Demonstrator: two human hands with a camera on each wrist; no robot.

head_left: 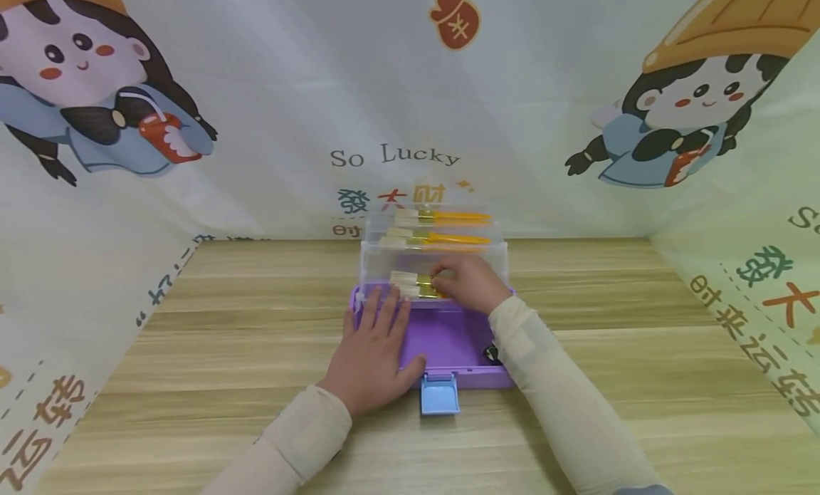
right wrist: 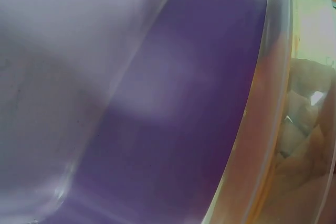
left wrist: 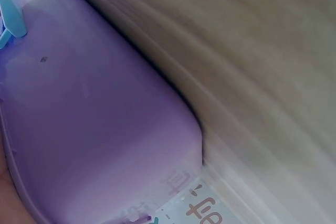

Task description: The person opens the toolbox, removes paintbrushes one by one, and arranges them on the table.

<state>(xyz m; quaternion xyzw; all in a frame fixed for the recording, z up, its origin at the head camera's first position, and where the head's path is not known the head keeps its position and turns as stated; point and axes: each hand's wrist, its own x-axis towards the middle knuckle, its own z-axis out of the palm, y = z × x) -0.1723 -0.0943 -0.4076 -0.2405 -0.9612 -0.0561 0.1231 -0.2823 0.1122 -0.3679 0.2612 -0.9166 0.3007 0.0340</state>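
While my right hand (head_left: 470, 281) pinches paintbrush (head_left: 426, 290), handle mostly hidden | purple box (head_left: 442, 338) near, trays (head_left: 370, 263) far | left hand (head_left: 374, 360) spread | bristles left, axis left-right

Purple box (head_left: 442, 338) on wood-grain table (head_left: 256, 345)

On the cloth backdrop (head_left: 288, 124) ahead I read "So Lucky" above "發大"; rightward runs "时来运转", leftward "运转". A printed red pouch (head_left: 456, 19) bears a yuan-like sign.
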